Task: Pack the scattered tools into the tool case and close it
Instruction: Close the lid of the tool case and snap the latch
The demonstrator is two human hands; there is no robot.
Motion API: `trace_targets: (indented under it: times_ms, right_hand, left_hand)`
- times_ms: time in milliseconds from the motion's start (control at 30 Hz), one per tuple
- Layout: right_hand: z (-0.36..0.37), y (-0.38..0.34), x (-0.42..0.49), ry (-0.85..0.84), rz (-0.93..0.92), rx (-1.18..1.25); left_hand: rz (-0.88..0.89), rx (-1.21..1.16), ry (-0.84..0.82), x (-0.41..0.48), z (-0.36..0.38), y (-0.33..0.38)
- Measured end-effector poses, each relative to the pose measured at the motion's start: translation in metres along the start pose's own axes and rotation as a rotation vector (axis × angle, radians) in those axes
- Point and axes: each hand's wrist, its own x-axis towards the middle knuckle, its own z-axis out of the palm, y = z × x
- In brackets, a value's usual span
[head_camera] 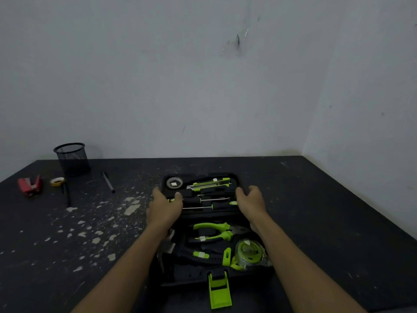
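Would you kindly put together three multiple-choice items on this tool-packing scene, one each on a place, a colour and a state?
1. Where does the mesh pen cup stand?
A. far left of the table, by the wall
B. inside the tool case
C. at the table's right edge

2. What colour are the handles of the pliers?
A. red
B. bright green
C. blue

3. What state is the tool case in?
A. shut and latched
B. open, tools in its slots
C. open and bare

Answers:
1 A, it sits at the far left corner, well apart from the case.
2 B, the grips match the green latch.
3 B, the left hand and right hand grip the far half's sides.
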Motion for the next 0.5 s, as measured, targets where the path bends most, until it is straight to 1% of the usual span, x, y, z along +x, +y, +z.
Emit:
trace_targets:
  times_ms: [100, 200, 333, 500]
  right_hand:
    - [-0.005, -0.006, -0.005, 0.013, -0.052, 0.166]
    - [-0.013, -0.025, -0.014, -0.012, -0.118, 0.245]
    - [-0.030, -0.043, -0.034, -0.056, -0.143, 0.335]
    - [-0.054, -0.027, -0.069, -0.099, -0.208, 0.383]
  left_hand:
    - [0.014, -0.222, 0.034, -0.010, -0.011, 0.012]
    - [0.055, -0.371, 0.040, -0.022, -0.023, 0.033]
    - [0.074, -0.407, 0.016, -0.047, -0.040, 0.051]
    - [0.151, -0.470, 0.005, -0.085, -0.056, 0.049]
